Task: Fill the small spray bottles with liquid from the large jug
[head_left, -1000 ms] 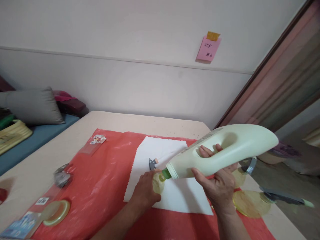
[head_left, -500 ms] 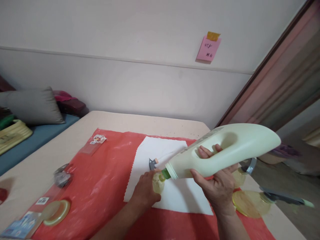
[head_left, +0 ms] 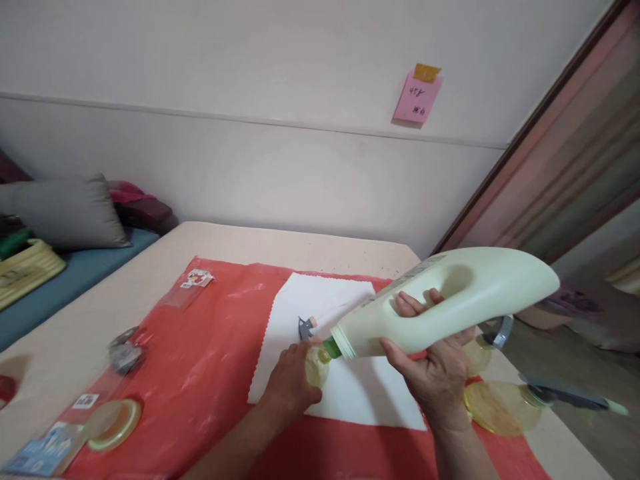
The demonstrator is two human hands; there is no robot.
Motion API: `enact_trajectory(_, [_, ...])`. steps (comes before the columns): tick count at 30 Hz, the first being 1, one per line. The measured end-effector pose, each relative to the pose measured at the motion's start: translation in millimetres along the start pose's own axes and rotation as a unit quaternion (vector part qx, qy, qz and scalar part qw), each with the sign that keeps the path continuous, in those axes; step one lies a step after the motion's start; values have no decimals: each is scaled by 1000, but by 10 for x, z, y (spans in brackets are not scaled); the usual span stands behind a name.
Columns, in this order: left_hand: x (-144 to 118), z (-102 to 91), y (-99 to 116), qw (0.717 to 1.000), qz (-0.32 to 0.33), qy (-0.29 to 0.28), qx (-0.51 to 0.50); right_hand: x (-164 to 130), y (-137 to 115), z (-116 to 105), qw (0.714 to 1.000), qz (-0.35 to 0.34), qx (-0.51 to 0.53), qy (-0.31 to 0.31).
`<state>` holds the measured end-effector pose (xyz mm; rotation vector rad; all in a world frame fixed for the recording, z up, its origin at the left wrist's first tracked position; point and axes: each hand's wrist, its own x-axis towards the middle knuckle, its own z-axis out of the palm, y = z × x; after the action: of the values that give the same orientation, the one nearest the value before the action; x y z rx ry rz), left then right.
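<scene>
My right hand (head_left: 435, 373) grips a large pale green detergent bottle (head_left: 465, 293) by its handle, with the fingers through the handle opening. The bottle is tipped so its green spout (head_left: 331, 347) points down to the left. That spout meets the mouth of a small clear yellowish bottle (head_left: 316, 370), which my left hand (head_left: 293, 377) is wrapped around. Liquid flow cannot be made out. Just behind the small bottle, a grey spray trigger head (head_left: 306, 327) lies on a white sheet with scalloped edges (head_left: 350, 400).
Under the sheet spreads a red plastic cover (head_left: 215, 347) on a beige table (head_left: 240, 243). Yellow spray bottles (head_left: 505, 407) are at the right edge. Left are a round lidded container (head_left: 114, 425), a crumpled clear wrapper (head_left: 125, 353) and plastic packets (head_left: 187, 288). A wall stands behind.
</scene>
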<state>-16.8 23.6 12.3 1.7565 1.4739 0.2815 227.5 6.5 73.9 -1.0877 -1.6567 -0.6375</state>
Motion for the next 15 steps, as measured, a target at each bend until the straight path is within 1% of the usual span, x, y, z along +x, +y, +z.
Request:
enact_trajectory(6, [-5, 15, -21, 1000, 5, 5, 3, 24, -36, -10, 1000, -8, 4, 0])
enact_trajectory(15, [2, 6, -14, 1000, 4, -2, 7, 19, -86, -32, 1000, -10, -22, -11])
